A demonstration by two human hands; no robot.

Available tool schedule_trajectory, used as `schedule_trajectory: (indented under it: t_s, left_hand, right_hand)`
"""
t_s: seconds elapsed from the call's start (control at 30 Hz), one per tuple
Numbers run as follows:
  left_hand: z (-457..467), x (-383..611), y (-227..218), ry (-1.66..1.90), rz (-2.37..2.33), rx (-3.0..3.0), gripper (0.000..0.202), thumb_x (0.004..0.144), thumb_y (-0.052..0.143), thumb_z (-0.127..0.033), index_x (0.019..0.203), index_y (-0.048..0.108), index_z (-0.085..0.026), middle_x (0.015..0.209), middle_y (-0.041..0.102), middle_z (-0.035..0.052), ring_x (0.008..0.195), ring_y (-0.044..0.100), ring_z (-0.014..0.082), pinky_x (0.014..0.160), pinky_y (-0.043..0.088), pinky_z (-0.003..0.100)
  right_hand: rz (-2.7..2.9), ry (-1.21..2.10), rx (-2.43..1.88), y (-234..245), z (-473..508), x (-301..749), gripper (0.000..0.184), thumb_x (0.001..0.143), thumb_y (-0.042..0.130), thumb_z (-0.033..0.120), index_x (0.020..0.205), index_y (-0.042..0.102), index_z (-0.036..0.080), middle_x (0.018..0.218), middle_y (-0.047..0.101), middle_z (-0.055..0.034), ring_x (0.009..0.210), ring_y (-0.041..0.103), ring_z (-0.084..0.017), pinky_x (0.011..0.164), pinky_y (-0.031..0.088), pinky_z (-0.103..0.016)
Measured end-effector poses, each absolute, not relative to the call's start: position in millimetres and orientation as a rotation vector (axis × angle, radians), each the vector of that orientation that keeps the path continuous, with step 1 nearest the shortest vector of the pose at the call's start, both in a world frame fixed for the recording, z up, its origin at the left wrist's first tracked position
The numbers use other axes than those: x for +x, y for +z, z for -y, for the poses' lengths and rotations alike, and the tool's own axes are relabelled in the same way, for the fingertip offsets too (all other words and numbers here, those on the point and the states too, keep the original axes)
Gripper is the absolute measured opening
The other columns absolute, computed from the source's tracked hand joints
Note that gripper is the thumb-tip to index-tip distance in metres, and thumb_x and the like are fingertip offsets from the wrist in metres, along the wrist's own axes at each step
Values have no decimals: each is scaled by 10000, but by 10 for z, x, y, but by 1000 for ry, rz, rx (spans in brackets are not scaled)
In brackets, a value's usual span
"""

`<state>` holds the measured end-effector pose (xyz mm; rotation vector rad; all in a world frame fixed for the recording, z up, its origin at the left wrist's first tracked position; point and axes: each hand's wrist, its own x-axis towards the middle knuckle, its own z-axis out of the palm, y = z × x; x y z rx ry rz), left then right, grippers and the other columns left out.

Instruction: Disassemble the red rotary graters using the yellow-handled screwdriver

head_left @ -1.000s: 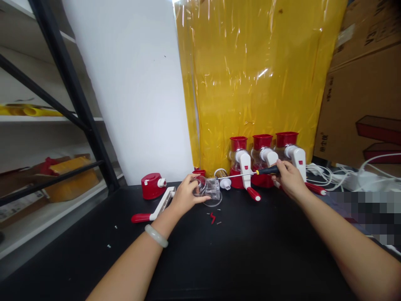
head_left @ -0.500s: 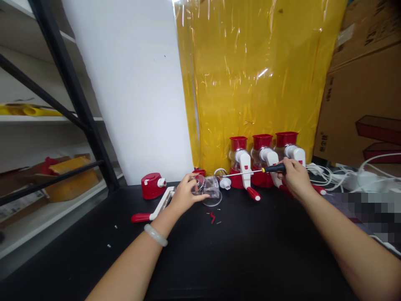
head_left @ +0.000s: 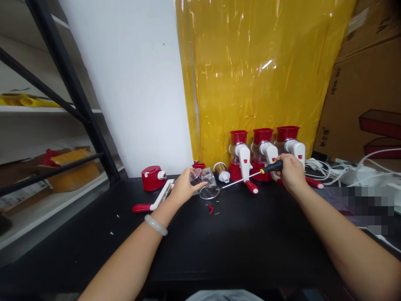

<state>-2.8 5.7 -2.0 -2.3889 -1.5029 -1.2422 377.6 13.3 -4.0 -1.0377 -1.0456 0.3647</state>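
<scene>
Clear plastic pc (head_left: 208,179) in the L hand (head_left: 183,187), screwdriver (head_left: 272,167) in the R hand (head_left: 292,172).
L hand's pinching the clear pc btwn thumb + fingers, toward the back of the blk counter (head_left: 244,246); R hand's closed round the driver grip, tip rt by the clear rim, can't tell if touching tbh. Small red bit (head_left: 211,209) on the counter just in front, white crank w/ red grip (head_left: 161,196) + red base (head_left: 153,178) off left, gold drum (head_left: 222,171) rt beside, 3 red/white grinders (head_left: 268,151) standing in a row to the right.
</scene>
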Motion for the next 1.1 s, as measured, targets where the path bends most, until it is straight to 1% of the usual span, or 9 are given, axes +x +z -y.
schedule_trajectory:
  t_s: [0.1, 0.27, 0.4, 0.47, 0.53, 0.63, 0.77, 0.93, 1.1]
  left_hand:
    - [-27, -23, -7, -1224, 1552, -2409, 589, 728, 739, -600, 1109, 499, -221, 1065, 691, 115, 935, 687, 298, 775, 539, 422]
    - [24, 20, 23, -1167, 1473, -2460, 611, 771, 718, -571, 1202, 468, -217, 1096, 687, 127, 978, 692, 306, 808, 545, 430]
    - [99, 86, 94, -1290, 1148, -2429, 413, 893, 632, -423, 1214, 487, -206, 1289, 582, 139, 1254, 548, 282, 1021, 463, 463]
    - [162, 124, 137, -1303, 984, -2377, 259, 922, 595, -352, 1134, 551, -209, 1304, 560, 125, 1293, 495, 276, 1062, 424, 482]
    - [230, 162, 169, -1229, 887, -2393, 154, 936, 570, -323, 1033, 606, -209, 1185, 609, 106, 1186, 550, 263, 1005, 462, 465]
    - [309, 214, 177, -1050, 796, -2534, 202, 932, 582, -385, 987, 649, -202, 995, 653, 82, 998, 617, 236, 868, 523, 394]
    - [333, 262, 126, -880, 780, -2632, 302, 898, 624, -469, 1016, 671, -196, 960, 681, 64, 909, 650, 211, 765, 527, 325]
    - [310, 273, 73, -792, 841, -2621, 231, 956, 556, -369, 875, 678, -190, 873, 696, 36, 827, 656, 170, 701, 482, 270]
    - [306, 255, 108, -671, 957, -2647, 240, 950, 561, -351, 826, 692, -192, 841, 707, 29, 777, 654, 163, 650, 448, 256]
  right_hand:
    - [970, 481, -1034, 2, -79, 3701, 242, 793, 564, 501, 749, 545, 264, 486, 472, 13, 369, 420, -166, 353, 290, -316]
    - [954, 497, -1031, 43, -22, 3649, 182, 794, 568, 428, 751, 545, 253, 485, 485, 24, 360, 414, -146, 336, 282, -284]
    - [953, 496, -1017, 52, -9, 3650, 152, 801, 564, 389, 743, 547, 249, 453, 477, 28, 343, 404, -140, 315, 277, -268]
    - [957, 496, -1016, 43, -20, 3656, 143, 804, 561, 375, 745, 552, 245, 447, 475, 28, 335, 405, -139, 303, 271, -262]
    - [961, 488, -1016, 26, -37, 3664, 142, 808, 561, 367, 746, 552, 240, 455, 481, 30, 334, 410, -134, 299, 276, -253]
    - [967, 469, -1017, 1, -57, 3674, 154, 818, 555, 372, 751, 557, 233, 478, 503, 29, 342, 431, -130, 300, 296, -243]
    - [978, 482, -1010, -15, -57, 3676, 190, 832, 549, 406, 765, 571, 229, 473, 498, 33, 333, 430, -126, 289, 298, -236]
    - [970, 492, -987, -15, -53, 3667, 204, 831, 564, 424, 764, 561, 231, 459, 479, 41, 326, 412, -119, 282, 277, -226]
    - [922, 445, -928, 14, -84, 3730, 199, 837, 567, 407, 745, 551, 232, 481, 474, 33, 355, 419, -117, 307, 302, -240]
